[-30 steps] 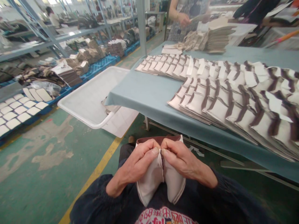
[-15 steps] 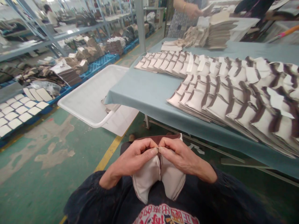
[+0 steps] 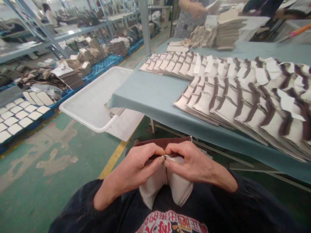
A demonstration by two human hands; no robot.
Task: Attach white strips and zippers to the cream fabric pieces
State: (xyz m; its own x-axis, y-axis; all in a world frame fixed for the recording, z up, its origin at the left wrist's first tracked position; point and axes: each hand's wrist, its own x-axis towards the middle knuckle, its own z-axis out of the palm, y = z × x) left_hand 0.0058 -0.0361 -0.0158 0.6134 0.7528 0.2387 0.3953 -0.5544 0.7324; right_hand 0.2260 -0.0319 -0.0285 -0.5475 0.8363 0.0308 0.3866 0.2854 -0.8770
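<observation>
Over my lap is a cream fabric piece [image 3: 179, 187] with a dark brown inner side and a seam down its middle. My left hand [image 3: 138, 166] pinches its upper edge between thumb and forefinger, just left of the seam. From the right, my right hand [image 3: 190, 161] pinches the same edge, its fingertips almost touching those of my left hand. Both hands are closed on the fabric. Whatever lies directly between the fingertips is too small to make out.
A blue-covered table [image 3: 145, 87] ahead bears rows of cream and brown pieces [image 3: 228, 97]. Left of it stands a white plastic bin [image 3: 92, 97]. Across the table, a person's hand [image 3: 196, 9] holds a pale piece near a stack [image 3: 225, 34]. White pads [image 3: 19, 113] lie at far left.
My hands and forearms have spread slightly outward and sit a little higher, with the fingertips still together at the seam. More of the cream edge shows beneath my right fingers.
</observation>
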